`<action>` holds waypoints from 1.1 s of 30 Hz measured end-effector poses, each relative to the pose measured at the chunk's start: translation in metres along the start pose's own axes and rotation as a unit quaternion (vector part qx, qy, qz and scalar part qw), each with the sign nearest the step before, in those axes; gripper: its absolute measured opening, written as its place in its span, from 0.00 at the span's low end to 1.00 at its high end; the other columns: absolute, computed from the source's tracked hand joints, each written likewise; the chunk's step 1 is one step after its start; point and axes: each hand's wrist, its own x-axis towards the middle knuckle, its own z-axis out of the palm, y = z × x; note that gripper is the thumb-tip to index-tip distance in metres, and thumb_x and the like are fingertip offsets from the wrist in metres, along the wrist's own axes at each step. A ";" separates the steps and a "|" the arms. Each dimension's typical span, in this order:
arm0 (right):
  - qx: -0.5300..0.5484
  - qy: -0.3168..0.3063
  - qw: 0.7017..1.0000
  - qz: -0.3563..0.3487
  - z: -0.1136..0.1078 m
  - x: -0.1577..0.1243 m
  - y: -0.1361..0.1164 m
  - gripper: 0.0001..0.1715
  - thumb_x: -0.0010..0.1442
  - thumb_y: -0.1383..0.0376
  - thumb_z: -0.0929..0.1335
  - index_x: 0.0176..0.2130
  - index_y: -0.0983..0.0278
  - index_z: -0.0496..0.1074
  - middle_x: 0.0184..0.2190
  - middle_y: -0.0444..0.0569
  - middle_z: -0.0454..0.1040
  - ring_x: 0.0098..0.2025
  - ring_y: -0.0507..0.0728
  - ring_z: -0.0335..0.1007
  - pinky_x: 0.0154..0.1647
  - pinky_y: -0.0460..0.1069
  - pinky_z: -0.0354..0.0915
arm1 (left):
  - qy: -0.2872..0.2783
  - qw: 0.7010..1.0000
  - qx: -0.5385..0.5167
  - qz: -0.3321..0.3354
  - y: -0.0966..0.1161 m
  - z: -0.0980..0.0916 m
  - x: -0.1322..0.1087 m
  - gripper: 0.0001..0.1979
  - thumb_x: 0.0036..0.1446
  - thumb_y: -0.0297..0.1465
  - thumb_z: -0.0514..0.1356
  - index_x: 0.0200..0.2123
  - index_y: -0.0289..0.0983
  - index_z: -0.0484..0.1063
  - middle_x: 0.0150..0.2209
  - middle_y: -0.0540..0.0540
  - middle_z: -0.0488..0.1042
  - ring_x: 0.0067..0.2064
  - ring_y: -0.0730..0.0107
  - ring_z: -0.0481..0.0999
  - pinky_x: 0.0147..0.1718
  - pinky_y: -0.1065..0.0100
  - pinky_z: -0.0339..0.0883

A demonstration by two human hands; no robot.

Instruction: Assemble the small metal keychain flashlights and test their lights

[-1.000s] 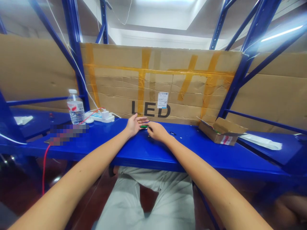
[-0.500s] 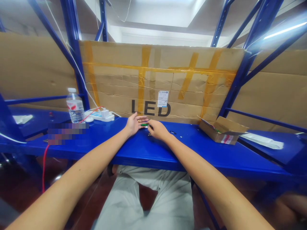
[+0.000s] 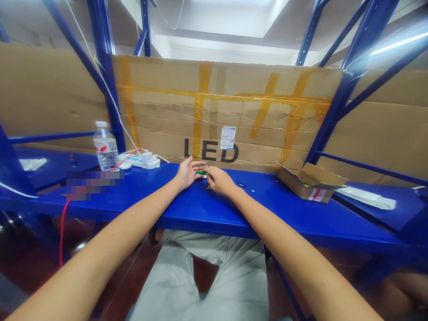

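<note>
Above the blue table [image 3: 214, 207], a small slim green piece [image 3: 201, 172] with a shiny edge spans the gap between my hands. Its exact kind is too small to make out. My right hand [image 3: 220, 179] is closed on its right end, the fingers bent around it. My left hand [image 3: 187, 174] lies on its side with thumb raised and fingers stretched toward the piece; whether they touch it is unclear. A small dark object [image 3: 209, 187] shows under the right fingers. To the right of that hand lies a small black oblong part [image 3: 241, 184].
An open cardboard box [image 3: 309, 183] stands at right, beside a white packet [image 3: 368, 197]. At left are a water bottle [image 3: 106, 149], a white power strip [image 3: 145, 161] and a red cable [image 3: 63, 232]. A large cardboard sheet [image 3: 160, 120] backs the table.
Both hands stay almost in place. The green piece shows slightly less between them, and the right fingers have shifted a little around it.
</note>
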 end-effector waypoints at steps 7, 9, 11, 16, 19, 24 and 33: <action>-0.035 -0.028 0.999 0.002 -0.004 0.001 -0.002 0.20 0.66 0.72 0.60 0.53 0.66 0.73 0.51 0.55 0.77 0.49 0.60 0.70 0.53 0.54 0.65 | 0.009 1.000 0.004 -0.017 0.002 0.001 -0.002 0.31 0.67 0.46 0.44 0.45 0.26 0.75 0.32 0.33 0.79 0.33 0.56 0.78 0.30 0.61 0.70; -0.037 -0.028 0.999 0.002 -0.004 0.002 -0.002 0.21 0.66 0.72 0.60 0.55 0.65 0.72 0.52 0.54 0.76 0.49 0.59 0.70 0.54 0.54 0.64 | 0.005 1.000 0.003 -0.017 0.002 0.002 -0.003 0.31 0.67 0.46 0.43 0.44 0.26 0.75 0.32 0.34 0.78 0.32 0.56 0.78 0.30 0.61 0.71; -0.035 -0.024 0.999 -0.002 -0.004 0.002 -0.001 0.22 0.66 0.72 0.60 0.56 0.63 0.71 0.54 0.53 0.76 0.51 0.59 0.70 0.56 0.55 0.63 | -0.002 1.000 0.002 -0.013 0.002 0.002 -0.003 0.31 0.68 0.46 0.42 0.45 0.26 0.75 0.32 0.33 0.79 0.32 0.56 0.78 0.31 0.60 0.71; -0.046 -0.033 0.998 -0.004 -0.003 0.002 0.001 0.20 0.67 0.71 0.60 0.53 0.64 0.73 0.52 0.54 0.76 0.50 0.60 0.69 0.54 0.55 0.63 | -0.001 1.000 -0.010 -0.018 0.002 0.001 -0.003 0.32 0.68 0.46 0.43 0.45 0.25 0.75 0.33 0.32 0.79 0.33 0.56 0.79 0.32 0.60 0.72; -0.038 -0.024 0.999 -0.003 -0.004 0.002 0.001 0.22 0.67 0.71 0.60 0.57 0.62 0.70 0.53 0.53 0.75 0.51 0.59 0.69 0.54 0.54 0.63 | -0.006 1.000 -0.006 -0.013 0.002 0.001 -0.002 0.32 0.68 0.47 0.42 0.46 0.26 0.75 0.31 0.34 0.78 0.32 0.56 0.79 0.31 0.60 0.72; -0.039 -0.039 0.998 0.007 -0.004 0.002 0.000 0.21 0.67 0.71 0.60 0.55 0.62 0.72 0.52 0.55 0.75 0.51 0.60 0.68 0.53 0.56 0.63 | -0.001 1.000 -0.011 -0.014 0.002 0.000 -0.002 0.32 0.67 0.48 0.43 0.48 0.25 0.74 0.33 0.33 0.78 0.33 0.55 0.79 0.33 0.59 0.72; -0.046 -0.038 0.998 0.005 -0.004 0.001 0.001 0.20 0.66 0.72 0.60 0.54 0.63 0.72 0.51 0.55 0.75 0.50 0.61 0.67 0.53 0.55 0.62 | -0.008 1.000 -0.014 -0.013 0.001 -0.001 0.000 0.32 0.67 0.48 0.43 0.46 0.26 0.74 0.34 0.32 0.78 0.34 0.55 0.79 0.34 0.59 0.72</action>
